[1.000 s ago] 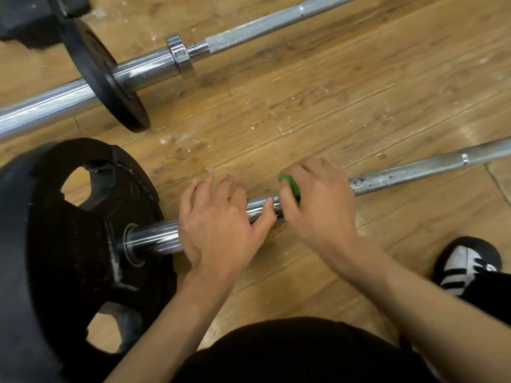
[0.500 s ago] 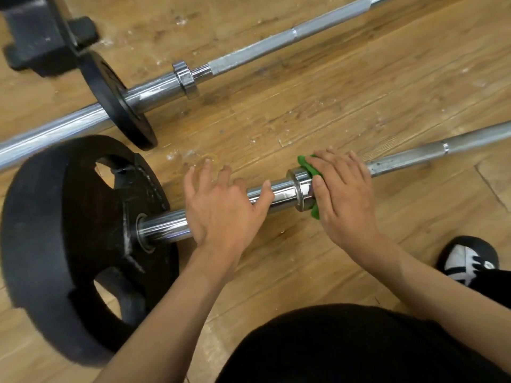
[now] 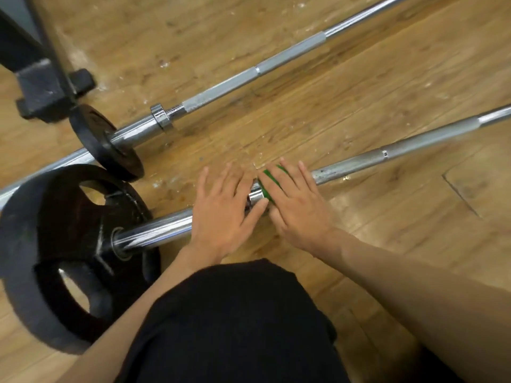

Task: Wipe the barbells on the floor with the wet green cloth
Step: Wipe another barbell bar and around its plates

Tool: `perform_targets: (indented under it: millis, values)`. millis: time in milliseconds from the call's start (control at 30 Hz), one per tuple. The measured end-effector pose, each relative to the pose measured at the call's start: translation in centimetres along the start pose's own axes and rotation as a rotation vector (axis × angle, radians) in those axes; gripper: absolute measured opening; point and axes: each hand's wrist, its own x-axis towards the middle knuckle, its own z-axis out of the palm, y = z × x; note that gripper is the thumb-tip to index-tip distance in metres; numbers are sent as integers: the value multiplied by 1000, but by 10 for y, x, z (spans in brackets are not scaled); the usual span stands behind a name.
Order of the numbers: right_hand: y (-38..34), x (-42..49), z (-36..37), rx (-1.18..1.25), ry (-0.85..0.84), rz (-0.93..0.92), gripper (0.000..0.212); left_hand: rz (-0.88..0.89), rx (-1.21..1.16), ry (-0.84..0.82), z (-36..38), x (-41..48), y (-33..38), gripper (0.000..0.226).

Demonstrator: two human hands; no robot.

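Head view finds the left hand (image 3: 221,214) closer to the right hand (image 3: 293,205) than half a second ago: it has slid along the thick chrome end of the near barbell (image 3: 154,234) until its thumb lies across the collar (image 3: 255,196), almost touching the right thumb. The right hand, which a second ago curled round the bar, now lies with fingers straight and slightly spread, pressing the green cloth (image 3: 266,186) down on the bar just on its own side of the collar. Only a strip of green shows between index finger and thumb, the remainder hidden under the palm. The left hand is likewise flat and spread, resting on the bar and holding nothing. I judge from this that the wiping is now at the collar, with the left hand steadying the bar against rolling, and that the long thin shaft out beyond the right hand, where dull specks show, is yet to be done. The big plate (image 3: 55,244) stands well out past the left hand on the same bar. Beyond both sets of fingertips, apart across the floor (image 3: 359,100), lies the far barbell (image 3: 276,64) with its small plate (image 3: 105,145), and I judge it awaits the cloth too
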Motion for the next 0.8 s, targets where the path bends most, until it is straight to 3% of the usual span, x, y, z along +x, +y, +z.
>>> perform_targets:
  millis: [333, 600, 800]
  values:
    - [16, 17, -3, 10, -157, -154, 64, -38, 204, -148, 4, 19, -3, 79]
    - [21, 30, -4, 50, -161, -208, 62, -184, 208, -212, -3, 20, 4, 99]
    - [21, 41, 4, 42, -102, -217, 60, -328, 221, -223, -3, 21, 20, 87]
